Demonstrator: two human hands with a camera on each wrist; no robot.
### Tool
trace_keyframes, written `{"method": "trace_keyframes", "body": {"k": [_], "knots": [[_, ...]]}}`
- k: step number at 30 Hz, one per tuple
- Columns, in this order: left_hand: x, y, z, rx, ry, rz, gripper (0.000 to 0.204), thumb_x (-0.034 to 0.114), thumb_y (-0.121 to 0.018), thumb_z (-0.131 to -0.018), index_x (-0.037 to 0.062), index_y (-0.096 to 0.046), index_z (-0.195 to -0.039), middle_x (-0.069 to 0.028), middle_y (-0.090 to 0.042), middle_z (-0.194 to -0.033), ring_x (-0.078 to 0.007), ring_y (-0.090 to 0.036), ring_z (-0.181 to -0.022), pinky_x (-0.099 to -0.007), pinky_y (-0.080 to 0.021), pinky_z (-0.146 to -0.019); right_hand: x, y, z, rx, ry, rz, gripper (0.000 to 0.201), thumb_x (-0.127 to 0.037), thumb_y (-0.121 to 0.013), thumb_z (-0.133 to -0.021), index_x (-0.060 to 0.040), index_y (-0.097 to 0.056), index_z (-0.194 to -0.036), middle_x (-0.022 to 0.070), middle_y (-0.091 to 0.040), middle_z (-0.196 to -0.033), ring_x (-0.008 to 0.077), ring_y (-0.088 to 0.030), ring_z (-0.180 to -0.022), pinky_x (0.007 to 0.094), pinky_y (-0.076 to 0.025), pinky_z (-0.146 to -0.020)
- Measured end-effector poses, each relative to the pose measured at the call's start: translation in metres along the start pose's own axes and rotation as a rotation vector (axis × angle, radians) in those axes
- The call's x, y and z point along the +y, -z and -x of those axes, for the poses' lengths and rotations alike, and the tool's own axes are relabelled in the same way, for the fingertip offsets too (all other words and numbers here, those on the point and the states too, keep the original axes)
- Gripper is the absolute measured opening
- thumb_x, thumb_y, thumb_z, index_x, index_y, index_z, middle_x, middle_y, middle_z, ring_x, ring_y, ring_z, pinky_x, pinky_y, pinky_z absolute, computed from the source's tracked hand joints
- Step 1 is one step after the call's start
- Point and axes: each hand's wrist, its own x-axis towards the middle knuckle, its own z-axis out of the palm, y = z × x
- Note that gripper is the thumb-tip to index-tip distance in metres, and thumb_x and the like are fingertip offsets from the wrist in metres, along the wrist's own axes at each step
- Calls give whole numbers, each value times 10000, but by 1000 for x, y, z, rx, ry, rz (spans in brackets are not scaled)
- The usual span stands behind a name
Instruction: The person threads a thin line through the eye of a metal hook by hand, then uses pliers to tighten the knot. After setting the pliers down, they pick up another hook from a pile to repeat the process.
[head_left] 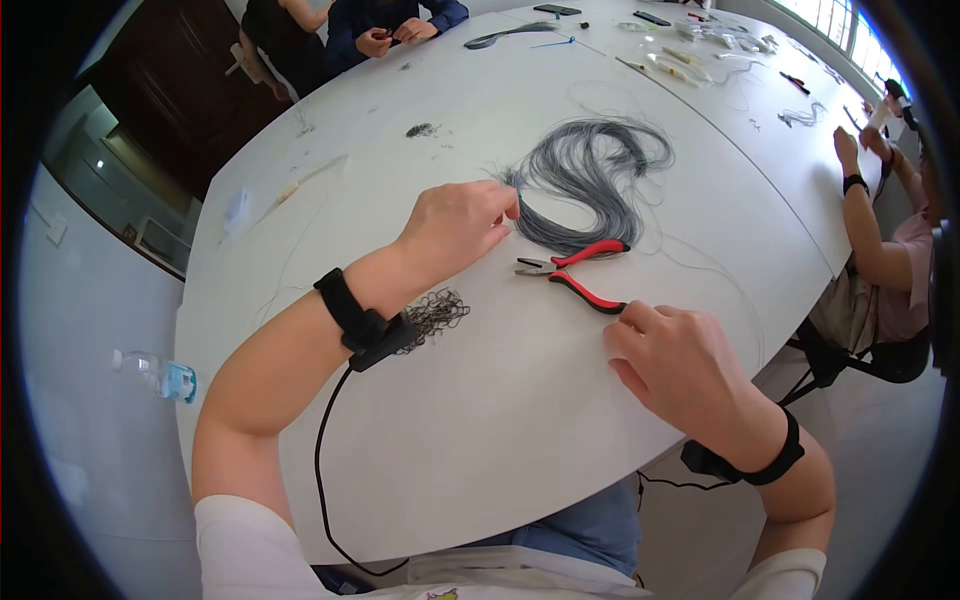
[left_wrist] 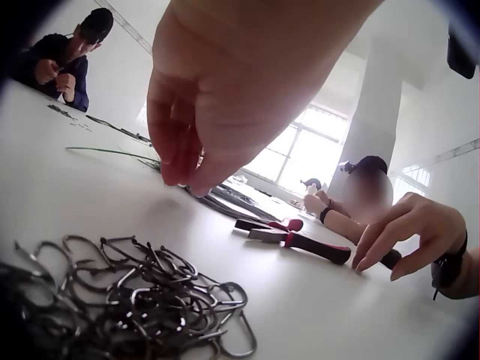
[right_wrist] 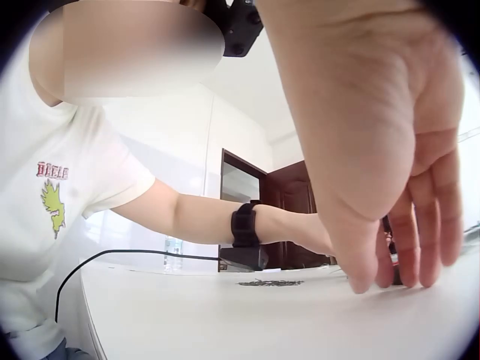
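My left hand is at the near-left end of a long, curved bundle of grey line, its thumb and fingertips pinching at the tied end. In the left wrist view the fingertips come together there, partly hiding that end. Pliers with red and black handles lie beside the bundle, jaws pointing left. My right hand rests at the end of the nearer handle, fingers loosely bent and not wrapped around it. Below my left wrist is a pile of dark fish hooks.
A smaller dark pile and a thin tool with a pale handle lie farther off on the white table. Other people sit around it, with packets at the far right. A cable hangs from my left wrist. A bottle stands left.
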Motion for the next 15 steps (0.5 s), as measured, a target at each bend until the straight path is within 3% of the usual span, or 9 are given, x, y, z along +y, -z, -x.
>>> {"method": "trace_keyframes", "body": {"k": [4, 8, 10, 12, 14, 15], "knots": [[0, -5, -6, -49, 181, 19, 126, 176, -713, -848, 59, -681, -883, -68, -710, -800, -211, -665, -683, -336, -517, -649, 0, 0, -3, 0, -11, 29, 155, -220, -714, -840, -104, -611, -842, 38, -583, -814, 170, -638, -740, 301, -505, -610], [-10, -13, -8, -50, 181, 184, 124, 193, -688, -853, 73, -686, -884, -92, -718, -831, -255, -693, -748, -358, -536, -675, 1, 3, -9, -36, -32, 28, 171, -238, -725, -837, -107, -618, -861, 32, -590, -810, 176, -636, -729, 303, -497, -598], [-10, -8, -7, -81, 253, 290, 178, 183, -684, -890, 11, -648, -865, -50, -681, -775, -128, -642, -662, -290, -501, -626, 4, 7, -12, -47, -61, -4, 171, -234, -726, -836, -103, -621, -870, 28, -594, -809, 179, -638, -744, 305, -495, -601], [-8, -1, -3, -94, 292, 382, 183, 195, -676, -908, 17, -643, -882, -30, -665, -770, -111, -632, -662, -280, -494, -619, 8, 8, -21, -60, -86, -34, 172, -231, -727, -836, -98, -625, -878, 23, -597, -807, 182, -639, -758, 308, -493, -604], [-8, 4, 0, -101, 331, 470, 188, 207, -668, -927, 24, -638, -899, -9, -649, -765, -94, -623, -662, -270, -488, -611, 9, 0, -42, 205, 43, 22, 186, -231, -729, -837, -86, -638, -909, 31, -613, -855, 191, -638, -846, 319, -499, -680], [-9, 6, 2, -116, 346, 539, 178, 214, -658, -939, 37, -639, -926, 3, -645, -777, -92, -622, -666, -263, -480, -603, 9, -4, -52, 208, 44, 25, 186, -231, -729, -837, -86, -638, -909, 31, -613, -855, 191, -638, -846, 319, -499, -680]]}}
